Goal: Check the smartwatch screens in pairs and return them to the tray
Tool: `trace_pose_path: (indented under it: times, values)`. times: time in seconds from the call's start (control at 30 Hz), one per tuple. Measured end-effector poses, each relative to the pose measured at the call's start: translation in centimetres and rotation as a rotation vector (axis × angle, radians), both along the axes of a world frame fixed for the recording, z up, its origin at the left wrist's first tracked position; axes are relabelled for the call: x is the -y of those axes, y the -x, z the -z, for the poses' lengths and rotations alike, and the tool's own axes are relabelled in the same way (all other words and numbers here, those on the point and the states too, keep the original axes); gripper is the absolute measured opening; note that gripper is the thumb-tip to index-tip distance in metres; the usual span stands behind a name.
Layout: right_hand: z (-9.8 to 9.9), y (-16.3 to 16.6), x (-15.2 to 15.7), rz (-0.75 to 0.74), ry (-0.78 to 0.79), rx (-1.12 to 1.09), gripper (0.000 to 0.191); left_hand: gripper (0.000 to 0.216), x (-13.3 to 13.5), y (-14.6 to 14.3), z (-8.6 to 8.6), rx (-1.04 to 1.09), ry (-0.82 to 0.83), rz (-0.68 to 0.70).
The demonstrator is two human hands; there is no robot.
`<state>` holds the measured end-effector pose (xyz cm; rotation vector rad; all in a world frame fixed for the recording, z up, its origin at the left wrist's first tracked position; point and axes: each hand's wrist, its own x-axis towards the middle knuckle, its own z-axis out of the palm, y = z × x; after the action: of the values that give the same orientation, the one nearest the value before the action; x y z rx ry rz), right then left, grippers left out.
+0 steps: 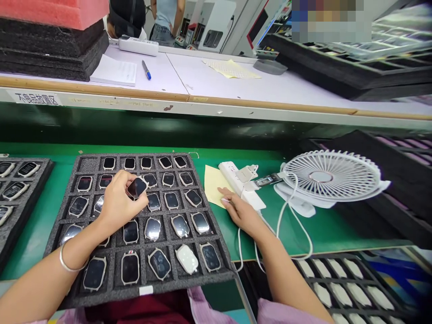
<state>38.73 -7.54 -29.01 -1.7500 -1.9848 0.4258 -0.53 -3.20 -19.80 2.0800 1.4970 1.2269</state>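
Note:
My left hand [123,198] pinches a smartwatch body [137,187] with a dark screen and pale frame, and no strap on it. It is held just above a grey foam tray [148,290] whose square pockets hold several more such watch bodies. One of these in the front row, a white piece [186,259], has its pale side up. To the right of the tray, my right hand [241,211] rests with fingers stretched out on a yellow paper [213,180], beside a white power strip [249,195]. Nothing shows in its fingers.
A white fan [332,175] stands right of the power strip, its cable looping down. Another foam tray [20,198] with watches lies at left. Black trays of pale pieces [340,288] sit lower right. The shelf [175,83] above carries foam stacks, a notepad [114,69] and a pen [146,69].

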Motion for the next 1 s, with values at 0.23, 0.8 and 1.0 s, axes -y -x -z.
trace_pose_path:
  times: [0.23,0.8,1.0]
  values:
    - [-0.4,-0.6,-1.0,0.04,-0.006,0.01,0.027,0.017,0.0,0.0,0.0,0.014,0.005,-0.003]
    - [-10.0,19.5,-5.3,-0.215,-0.288,-0.283,0.004,0.019,0.0,0.0,0.3,0.02,-0.006,-0.006]
    - [-5.4,20.9,-5.3,-0.349,-0.287,-0.216,0.011,0.014,0.1,-0.1,0.2,0.019,-0.001,0.011]
